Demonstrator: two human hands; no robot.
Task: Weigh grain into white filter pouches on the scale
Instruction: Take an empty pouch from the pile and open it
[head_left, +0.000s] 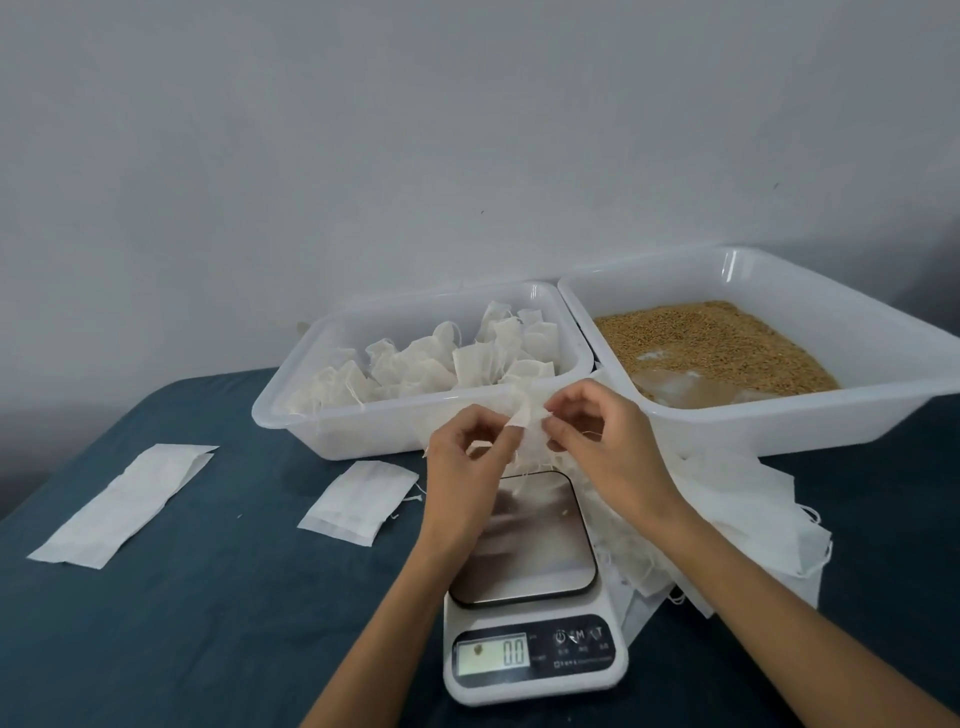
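dark teal cloth is covering the desk (208, 597) against a plain grey wall, and i am working over the scale (535, 613) sitting near the front edge, its display showing 0.0 and its steel plate lying bare. my left hand (467, 467) and my right hand (602, 441) are both pinching one white filter pouch (530, 431), each grip clamped on the thin fabric between thumb and fingertips, holding it in the air above the far end of the scale. loose strings are hanging from the pouch toward the plate. behind my hands a clear tray (363, 431) is holding filled pouches (426, 358) bunched together, and just beside it on the right a larger tray (779, 426) is holding grain (727, 343) heaped toward its far side. a pile of empty pouches (753, 519) is lying right of the scale, partly under my right forearm. two flat stacks of pouches are lying on the cloth to the left, one near the scale (363, 501), one well apart (124, 504).
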